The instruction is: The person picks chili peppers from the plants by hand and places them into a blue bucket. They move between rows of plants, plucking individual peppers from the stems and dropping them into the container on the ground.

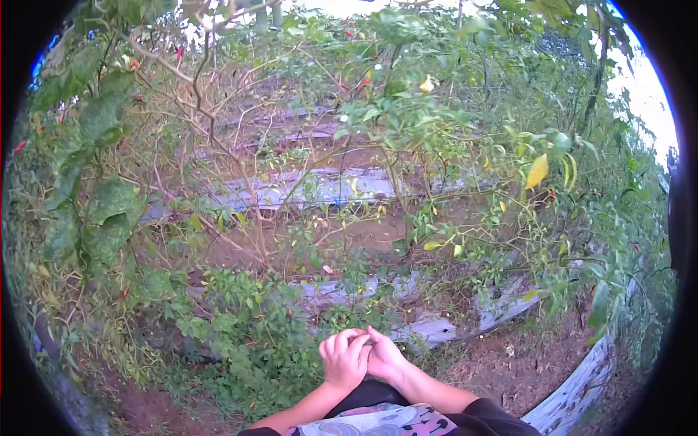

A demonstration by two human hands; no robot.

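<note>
My left hand [345, 359] and my right hand [387, 358] meet at the bottom middle, close in front of my body. The left fingers are bent and rest against the right hand. On the right hand, the thumb side faces up and the fingers curl behind the left ones. Anything between them is hidden. Just beyond lie low green weeds [254, 363] and a grey-white plastic mulch sheet [429, 328].
Pepper plants with thin bare branches [211, 120] and red peppers [363, 83] stand ahead. A yellow leaf [536, 171] hangs at right. More mulch sheeting [320, 187] crosses the soil, and another strip [571, 389] runs at lower right. Large leaves [113, 211] climb at left.
</note>
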